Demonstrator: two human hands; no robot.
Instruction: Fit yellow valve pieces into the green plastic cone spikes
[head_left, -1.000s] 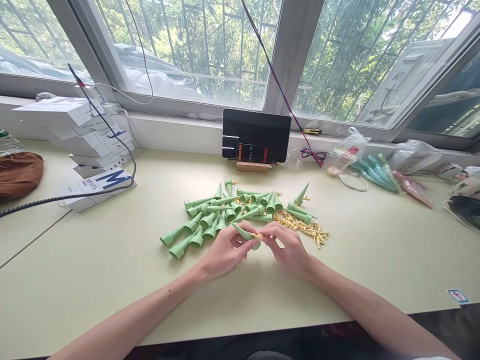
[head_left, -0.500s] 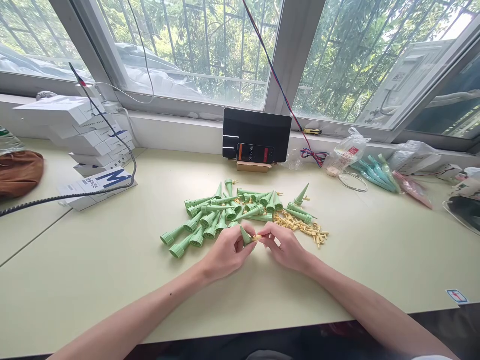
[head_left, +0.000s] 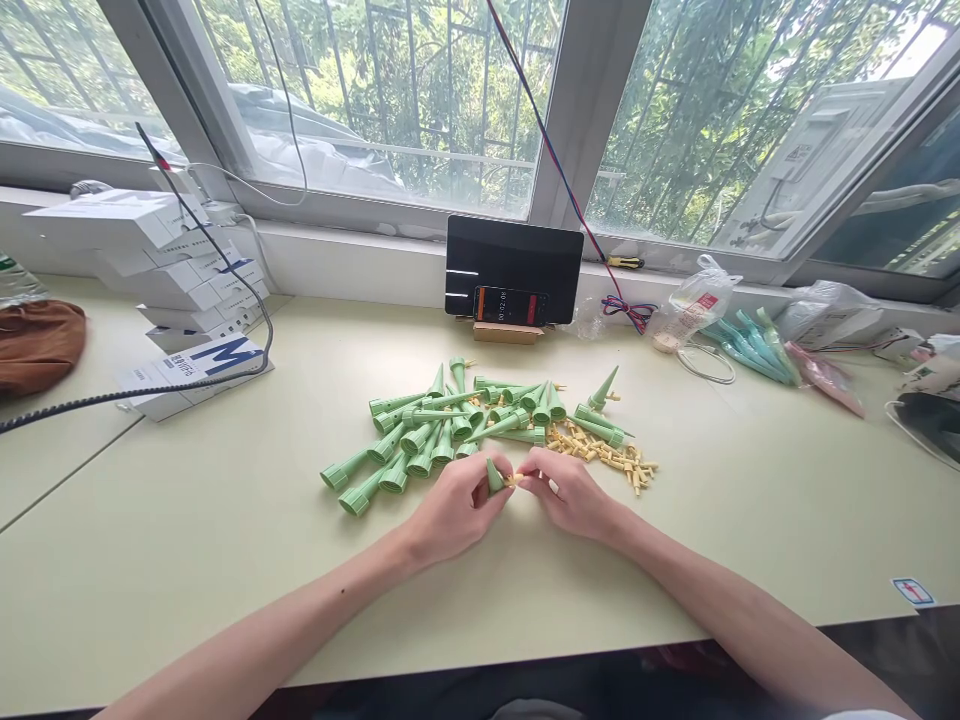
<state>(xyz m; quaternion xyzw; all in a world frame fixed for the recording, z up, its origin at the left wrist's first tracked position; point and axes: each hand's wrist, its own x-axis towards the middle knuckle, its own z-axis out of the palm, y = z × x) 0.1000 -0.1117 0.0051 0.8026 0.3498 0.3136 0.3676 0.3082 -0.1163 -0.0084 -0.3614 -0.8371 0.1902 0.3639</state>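
My left hand [head_left: 459,503] is closed around a green plastic cone spike [head_left: 494,476], whose tip points up and slightly left. At its side, a small yellow plastic valve piece [head_left: 514,480] sits between the two hands. The fingertips of my right hand [head_left: 568,492] pinch the outer end of that yellow piece. My fingers hide how the two parts meet. Just beyond my hands lies a pile of green cone spikes [head_left: 420,440], some with yellow pieces on them. Loose yellow valve pieces [head_left: 611,455] are heaped to the right of the pile.
A phone [head_left: 511,306] showing a timer leans on a black tablet [head_left: 517,255] at the back. White boxes [head_left: 187,265] are stacked at left, with a black cable [head_left: 259,340] across them. Plastic bags [head_left: 694,305] and teal packets [head_left: 754,348] lie at the back right.
The cone spike in my left hand has tilted slightly and its tip sits a little lower. Both hands stay in nearly the same place, still on the same parts.
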